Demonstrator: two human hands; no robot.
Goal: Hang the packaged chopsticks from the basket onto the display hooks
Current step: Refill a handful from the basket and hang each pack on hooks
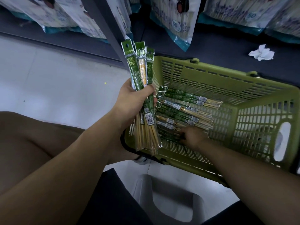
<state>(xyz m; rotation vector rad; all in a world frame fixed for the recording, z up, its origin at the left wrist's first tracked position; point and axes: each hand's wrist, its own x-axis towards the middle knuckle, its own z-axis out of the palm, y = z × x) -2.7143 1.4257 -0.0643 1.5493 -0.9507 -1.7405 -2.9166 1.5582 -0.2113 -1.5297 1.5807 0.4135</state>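
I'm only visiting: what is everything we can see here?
held packs: at least three, green, pale sticks, upright in the left hand
basket packs: several, green and clear, lying in the basket
basket: one, olive green, right of centre
hanging bags: several, white and teal, along the top
tissue: one, white, crumpled on the dark shelf
stool: one, grey, bottom centre
left hand: grips the held packs
right hand: among the basket packs, grip blurred

We read the number 50 in a round badge on one hanging bag (pixel 174 21) and again on a second bag (pixel 243 13). The lettering and barcode stickers on the green chopstick packs (pixel 141 65) are too small for us to read.
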